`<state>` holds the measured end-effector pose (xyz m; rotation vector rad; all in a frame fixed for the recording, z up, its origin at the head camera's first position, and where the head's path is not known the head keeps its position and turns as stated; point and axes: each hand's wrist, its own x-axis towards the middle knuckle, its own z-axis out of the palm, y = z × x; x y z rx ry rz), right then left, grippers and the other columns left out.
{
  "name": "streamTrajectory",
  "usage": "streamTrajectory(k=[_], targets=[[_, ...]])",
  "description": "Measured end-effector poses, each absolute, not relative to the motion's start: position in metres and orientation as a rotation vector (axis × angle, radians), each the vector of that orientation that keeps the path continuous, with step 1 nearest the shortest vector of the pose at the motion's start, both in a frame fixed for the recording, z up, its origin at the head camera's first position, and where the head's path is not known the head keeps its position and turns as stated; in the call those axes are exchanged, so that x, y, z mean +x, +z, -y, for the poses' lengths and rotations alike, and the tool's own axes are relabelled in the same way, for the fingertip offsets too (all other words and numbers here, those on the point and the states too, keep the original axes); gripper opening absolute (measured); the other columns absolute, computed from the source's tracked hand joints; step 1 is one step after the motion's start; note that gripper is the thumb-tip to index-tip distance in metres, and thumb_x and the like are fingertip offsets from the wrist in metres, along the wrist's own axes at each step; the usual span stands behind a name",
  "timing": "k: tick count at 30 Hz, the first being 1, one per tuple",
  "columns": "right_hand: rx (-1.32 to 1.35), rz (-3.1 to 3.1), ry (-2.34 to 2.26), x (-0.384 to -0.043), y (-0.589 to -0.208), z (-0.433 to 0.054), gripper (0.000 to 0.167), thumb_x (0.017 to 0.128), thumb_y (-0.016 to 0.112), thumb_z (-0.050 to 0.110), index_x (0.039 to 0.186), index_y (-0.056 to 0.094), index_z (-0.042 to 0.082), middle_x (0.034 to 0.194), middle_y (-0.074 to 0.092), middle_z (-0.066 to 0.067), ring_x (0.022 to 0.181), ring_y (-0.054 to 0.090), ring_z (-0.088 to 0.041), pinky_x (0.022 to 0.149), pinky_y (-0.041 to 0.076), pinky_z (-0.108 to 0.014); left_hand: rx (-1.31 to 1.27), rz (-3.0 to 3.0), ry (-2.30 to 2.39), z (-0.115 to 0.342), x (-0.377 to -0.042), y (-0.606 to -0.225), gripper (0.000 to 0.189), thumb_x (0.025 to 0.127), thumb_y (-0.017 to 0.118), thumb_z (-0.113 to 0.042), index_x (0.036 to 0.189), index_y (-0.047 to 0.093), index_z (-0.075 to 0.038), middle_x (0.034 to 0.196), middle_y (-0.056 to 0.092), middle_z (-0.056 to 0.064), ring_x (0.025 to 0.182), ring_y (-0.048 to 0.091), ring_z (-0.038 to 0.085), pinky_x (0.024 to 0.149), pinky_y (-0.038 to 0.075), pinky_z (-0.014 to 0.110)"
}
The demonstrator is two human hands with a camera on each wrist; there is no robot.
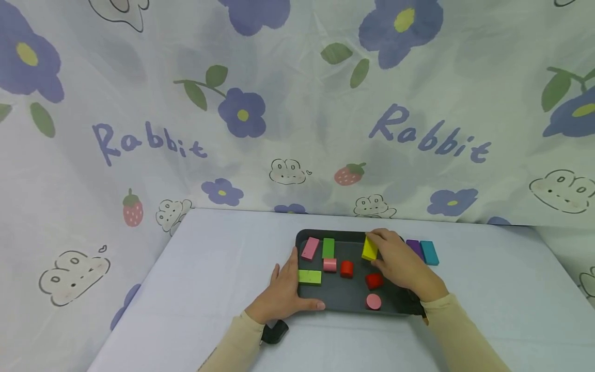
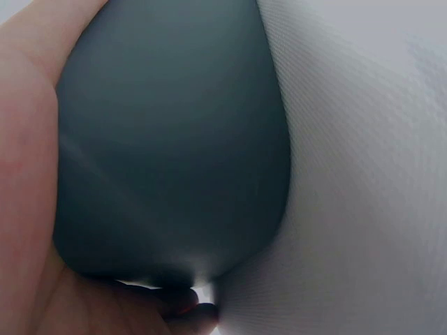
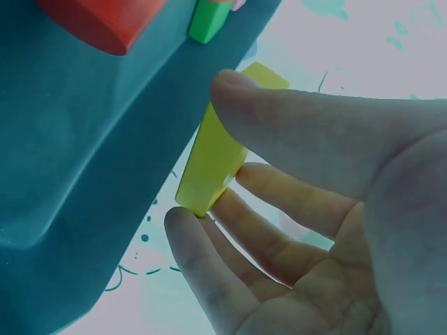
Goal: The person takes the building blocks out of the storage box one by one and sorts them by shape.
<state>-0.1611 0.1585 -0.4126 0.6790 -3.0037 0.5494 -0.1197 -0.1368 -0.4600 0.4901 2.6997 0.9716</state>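
Right hand (image 1: pixel 400 262) pinches the yellow rectangular block (image 3: pixel 211 160) between thumb and partly curled fingers, at the dark tray's (image 1: pixel 344 298) far edge; long axis roughly near-to-far in head view. Left hand (image 1: pixel 282 293), fingers extended, thumb spread, touches the tray's left side.

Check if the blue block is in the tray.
Out: the blue block lies on the table, to the right of the tray.

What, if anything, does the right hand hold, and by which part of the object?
The right hand holds a yellow block near its two ends, the thumb at one and fingers toward the other.
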Motion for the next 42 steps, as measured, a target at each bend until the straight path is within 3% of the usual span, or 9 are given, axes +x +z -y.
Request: streamTrajectory(k=[26, 42], targets=[[0.653, 2.89, 0.624, -0.144, -0.408, -0.2, 0.06, 0.086, 0.075, -0.004, 0.139, 0.048, -0.013, 0.137, 0.046, -0.031, 0.12, 0.047, -0.048, 0.094, 0.05, -0.058, 0.464, -2.685, 0.974, 0.137, -0.119, -0.46, 0.137, 0.075, 0.082, -0.06, 0.159, -0.007, 0.002, 0.167, 0.01, 0.018, 0.152, 0.017, 0.035, 0.118, 0.001, 0.064], [0.58, 2.894, 0.678, -0.145, -0.407, -0.231, 0.061, 0.085, 0.072, -0.007, 0.139, 0.045, -0.015, 0.137, 0.044, -0.033, 0.12, 0.043, -0.051, 0.098, 0.044, -0.064, 0.444, -2.679, 0.98, 0.136, -0.12, -0.461, 0.138, 0.074, 0.082, -0.062, 0.159, -0.007, 0.0, 0.167, 0.011, 0.016, 0.152, 0.016, 0.033, 0.119, 0.0, 0.063]])
